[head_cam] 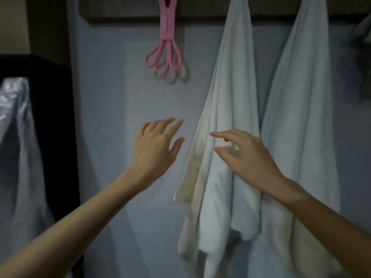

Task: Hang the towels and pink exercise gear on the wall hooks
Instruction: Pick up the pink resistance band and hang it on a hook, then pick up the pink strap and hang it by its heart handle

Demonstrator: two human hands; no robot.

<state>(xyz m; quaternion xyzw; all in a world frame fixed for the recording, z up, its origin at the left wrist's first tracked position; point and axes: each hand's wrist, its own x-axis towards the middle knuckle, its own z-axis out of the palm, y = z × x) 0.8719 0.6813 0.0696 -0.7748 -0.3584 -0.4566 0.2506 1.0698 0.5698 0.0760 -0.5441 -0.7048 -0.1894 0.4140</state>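
Note:
A pink resistance band hangs from the dark wooden hook rail at the top, its loops dangling against the wall. To its right hang two white towels: the nearer one and a second beside it. My left hand is raised in front of the bare wall, fingers spread, holding nothing, just left of the nearer towel's edge. In front of that same towel's folds my right hand hovers with fingers apart and nothing gripped; whether it touches the cloth I cannot tell.
A dark cloth hangs at the far right edge. On the left stands a black surface with a shiny silver-grey plastic sheet draped in front of it. The wall is pale blue-grey.

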